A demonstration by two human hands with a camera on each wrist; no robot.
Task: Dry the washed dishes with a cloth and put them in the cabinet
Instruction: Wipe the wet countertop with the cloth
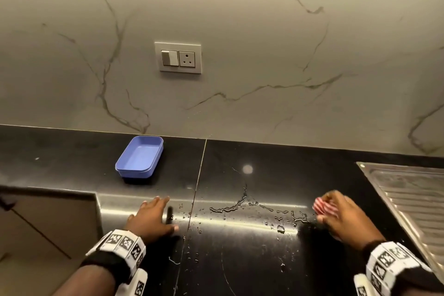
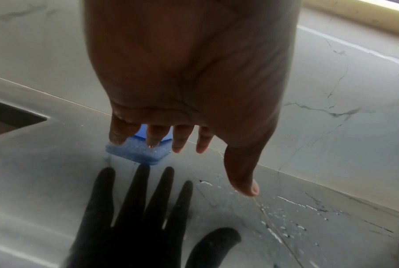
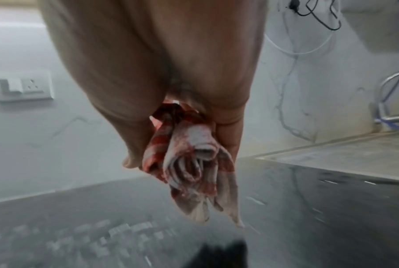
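Observation:
A blue rectangular plastic container (image 1: 140,160) sits upright on the black counter (image 1: 264,170) near the wall; its corner (image 2: 139,154) shows beyond my left fingers. My left hand (image 1: 153,214) hovers just above the counter with fingers straight and spread, holding nothing, a hand's length short of the container. My right hand (image 1: 336,214) grips a bunched red-and-white striped cloth (image 1: 323,206) over the wet counter. In the right wrist view the cloth (image 3: 194,168) hangs down from my curled fingers.
Water puddles and drops (image 1: 240,206) streak the counter between my hands. A steel sink drainboard (image 1: 413,199) lies at the right, with a tap (image 3: 391,101) behind it. A wall socket (image 1: 178,57) sits above. A counter cut-out edge (image 1: 72,194) is at the left.

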